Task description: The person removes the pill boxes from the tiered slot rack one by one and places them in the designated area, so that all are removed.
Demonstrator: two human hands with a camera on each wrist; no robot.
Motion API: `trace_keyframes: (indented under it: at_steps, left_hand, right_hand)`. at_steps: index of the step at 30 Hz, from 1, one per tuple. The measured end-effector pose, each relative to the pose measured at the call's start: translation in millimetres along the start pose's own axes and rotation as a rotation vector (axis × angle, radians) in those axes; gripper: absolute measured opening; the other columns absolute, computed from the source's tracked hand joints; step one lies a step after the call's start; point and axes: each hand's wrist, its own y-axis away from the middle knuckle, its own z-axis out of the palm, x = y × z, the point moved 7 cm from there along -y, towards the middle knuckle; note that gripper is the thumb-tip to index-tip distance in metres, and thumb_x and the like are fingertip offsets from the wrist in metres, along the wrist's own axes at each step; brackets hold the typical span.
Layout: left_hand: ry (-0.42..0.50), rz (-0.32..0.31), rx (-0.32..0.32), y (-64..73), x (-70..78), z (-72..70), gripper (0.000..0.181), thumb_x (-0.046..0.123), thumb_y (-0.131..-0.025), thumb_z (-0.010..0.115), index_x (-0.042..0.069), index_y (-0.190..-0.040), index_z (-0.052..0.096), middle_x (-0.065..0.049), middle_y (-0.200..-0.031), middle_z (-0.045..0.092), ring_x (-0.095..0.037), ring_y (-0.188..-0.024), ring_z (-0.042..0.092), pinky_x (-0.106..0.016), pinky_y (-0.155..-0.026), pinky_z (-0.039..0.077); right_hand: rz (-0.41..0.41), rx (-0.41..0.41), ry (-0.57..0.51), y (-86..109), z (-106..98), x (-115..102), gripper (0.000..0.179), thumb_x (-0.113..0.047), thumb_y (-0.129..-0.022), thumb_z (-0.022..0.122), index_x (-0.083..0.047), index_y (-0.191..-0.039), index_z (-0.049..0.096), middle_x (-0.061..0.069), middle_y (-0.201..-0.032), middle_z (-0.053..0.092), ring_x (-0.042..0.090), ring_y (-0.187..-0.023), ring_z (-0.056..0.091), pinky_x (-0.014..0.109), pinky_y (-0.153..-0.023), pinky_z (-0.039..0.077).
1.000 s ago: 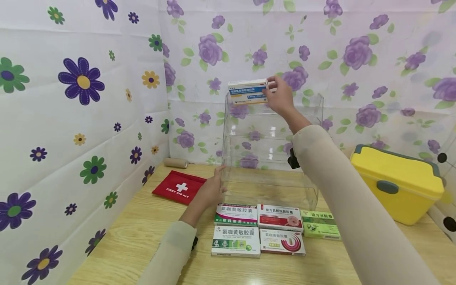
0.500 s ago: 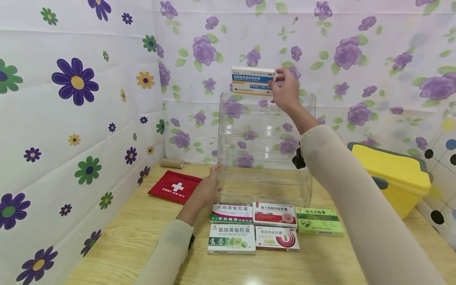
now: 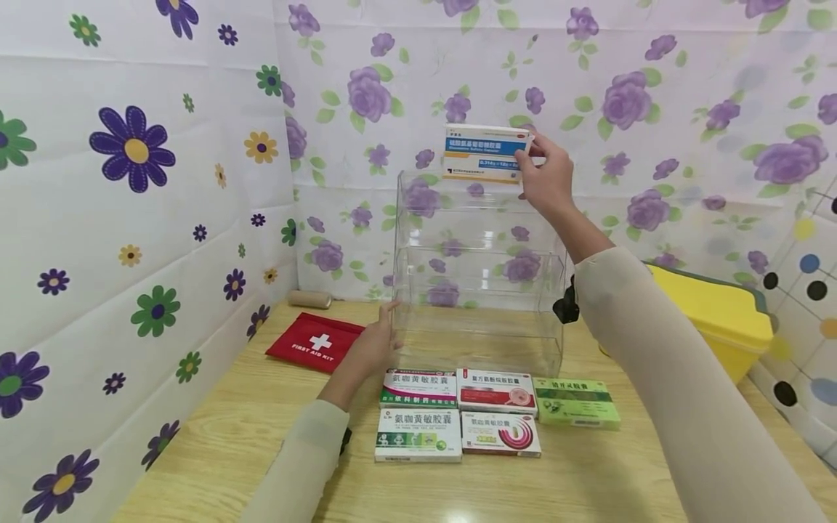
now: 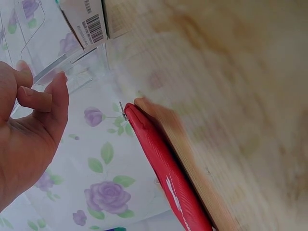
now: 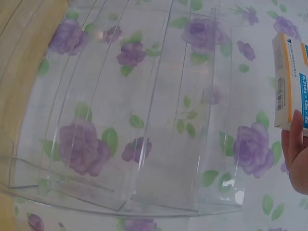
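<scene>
My right hand (image 3: 549,173) pinches a white, blue and orange medicine box (image 3: 485,154) by its right end, raised upright above the top tier of a clear tiered display stand (image 3: 480,319). The right wrist view shows this medicine box (image 5: 292,82) at the right edge, apart from the stand. At the stand's lower left side, my left hand (image 3: 374,347) holds its edge. In the left wrist view the curled fingers of the left hand (image 4: 33,125) meet the clear edge. Several medicine boxes (image 3: 418,436) lie flat in two rows before the stand.
A red first aid pouch (image 3: 314,341) lies left of the stand, with a tan roll (image 3: 310,299) behind it. On the right stands a yellow lidded box (image 3: 719,312), partly behind my right sleeve. Flowered cloth (image 3: 366,43) hangs behind and at the left of the wooden table (image 3: 216,450).
The medicine box in my right hand rises off the stand's top, then shifts right. My left hand stays at the stand's side. The head view turns slightly right.
</scene>
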Motion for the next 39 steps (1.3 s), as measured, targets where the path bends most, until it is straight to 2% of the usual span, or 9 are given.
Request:
trace_keyframes:
  at_steps: [7, 15, 23, 27, 35, 39]
  left_hand:
    - [-0.015, -0.01, -0.027, -2.0, -0.4, 4.2, 0.089, -0.001, -0.091, 0.066, 0.025, -0.155, 0.01, -0.007, -0.079, 0.054, -0.02, -0.06, 0.051, -0.032, -0.052, 0.046]
    - [-0.041, -0.017, -0.015, -2.8, -2.6, 2.9, 0.089, 0.0, -0.092, 0.066, 0.027, -0.154, 0.008, -0.007, -0.079, 0.054, -0.021, -0.061, 0.052, -0.032, -0.054, 0.046]
    - [-0.039, -0.029, -0.034, -2.2, -4.4, 4.1, 0.087, 0.002, -0.093, 0.065, 0.029, -0.154, 0.008, -0.008, -0.081, 0.055, -0.022, -0.064, 0.054, -0.033, -0.056, 0.047]
    - [-0.036, -0.038, -0.037, -2.0, -6.1, 3.4, 0.087, 0.002, -0.094, 0.064, 0.031, -0.153, 0.008, -0.009, -0.081, 0.056, -0.023, -0.065, 0.056, -0.032, -0.057, 0.048]
    - [-0.051, 0.002, -0.019, -2.8, -0.5, -1.6, 0.086, 0.002, -0.094, 0.064, 0.026, -0.155, 0.008, -0.008, -0.075, 0.055, -0.021, -0.058, 0.053, -0.032, -0.054, 0.047]
    - [-0.055, 0.013, -0.02, -2.8, -0.1, -2.0, 0.084, 0.003, -0.094, 0.064, 0.024, -0.154, 0.008, -0.008, -0.075, 0.055, -0.021, -0.059, 0.053, -0.032, -0.055, 0.047]
  right_hand:
    - [-0.01, -0.011, 0.029, 15.2, -16, 13, 0.047, -0.031, -0.102, 0.054, -0.031, -0.148, 0.046, 0.012, -0.125, 0.06, 0.02, -0.082, 0.066, 0.022, -0.044, 0.051]
    - [-0.023, -0.038, 0.057, 39.9, -27, 23, 0.053, -0.035, -0.102, 0.054, -0.022, -0.152, 0.041, 0.015, -0.129, 0.058, 0.022, -0.088, 0.065, 0.023, -0.043, 0.05]
    - [-0.054, -0.023, -0.02, 69.8, -46, 37, 0.051, -0.035, -0.099, 0.059, -0.023, -0.148, 0.048, 0.013, -0.12, 0.059, 0.009, -0.079, 0.065, 0.024, -0.045, 0.051]
    - [-0.054, -0.028, -0.071, 83.3, -55, 41, 0.05, -0.034, -0.098, 0.062, -0.023, -0.145, 0.052, 0.009, -0.115, 0.059, 0.008, -0.076, 0.066, 0.024, -0.042, 0.049]
    - [-0.049, -0.018, -0.066, 110.4, -77, 46, 0.048, -0.032, -0.097, 0.064, -0.012, -0.14, 0.056, 0.011, -0.119, 0.062, 0.006, -0.076, 0.067, 0.02, -0.042, 0.046]
    - [-0.043, -0.021, -0.072, 129.4, -87, 49, 0.048, -0.029, -0.096, 0.066, -0.008, -0.138, 0.057, 0.005, -0.112, 0.065, 0.004, -0.071, 0.067, 0.022, -0.041, 0.047]
